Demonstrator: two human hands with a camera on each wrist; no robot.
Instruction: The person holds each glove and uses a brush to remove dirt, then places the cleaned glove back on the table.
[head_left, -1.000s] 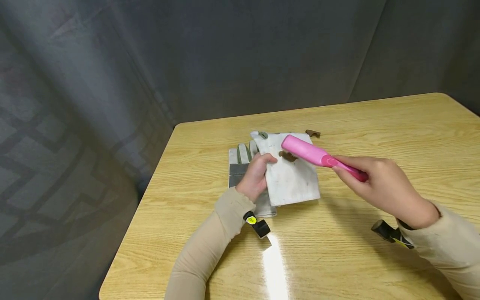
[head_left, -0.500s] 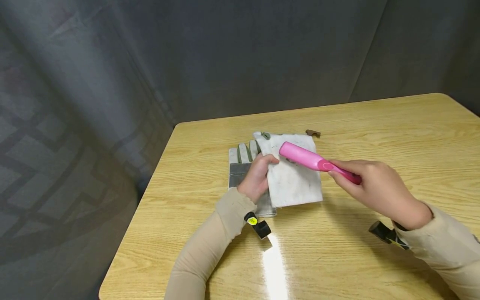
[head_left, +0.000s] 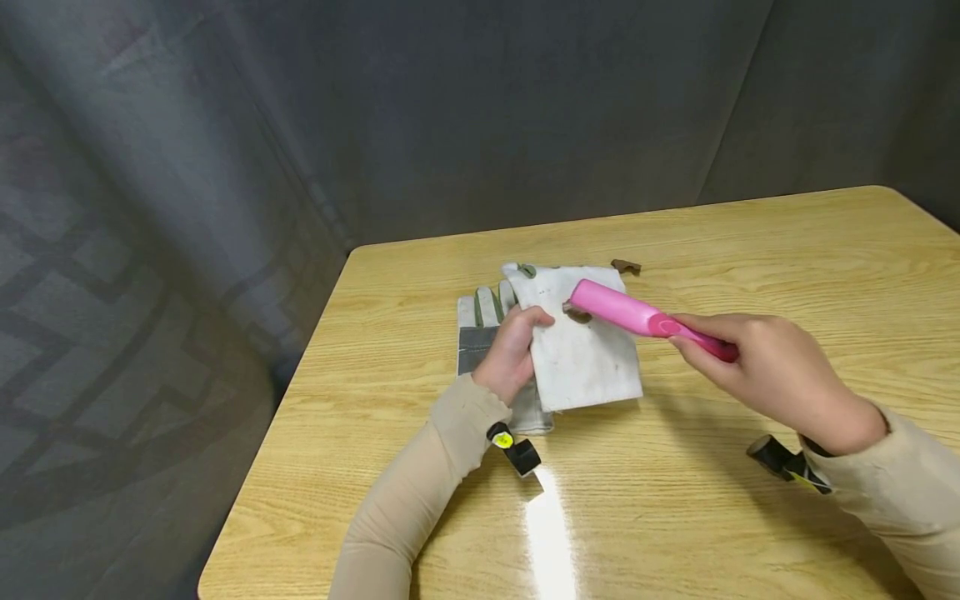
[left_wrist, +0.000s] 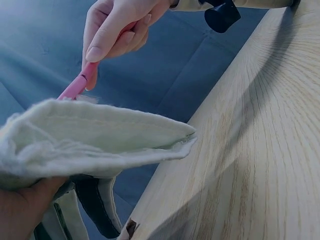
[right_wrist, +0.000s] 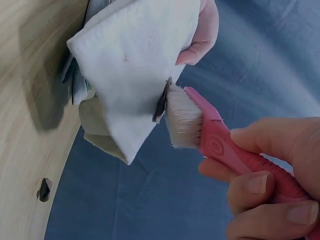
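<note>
My left hand (head_left: 516, 350) grips a white cloth work glove (head_left: 588, 371) by its side, thumb on top, holding it raised and tilted over the table. The left wrist view looks into the frayed opening of its cuff (left_wrist: 100, 130). On the white fabric sits a dark brown scrap (right_wrist: 162, 102), partly covered by the brush in the head view (head_left: 577, 313). In my right hand (head_left: 776, 367) is a pink-handled brush (head_left: 618, 310), gripped by its handle. Its white bristles (right_wrist: 183, 117) are right at the scrap.
A second glove (head_left: 474, 337), white, grey and green, lies flat on the wooden table (head_left: 375, 350) beneath the raised one. Another brown scrap (head_left: 626, 267) lies behind them. Grey curtains (head_left: 525, 117) hang around the far and left sides.
The brush has swept left and down over the brown scrap, then back right, so part of the scrap shows again. The held glove shifted slightly right and back; the left hand keeps its grip.
</note>
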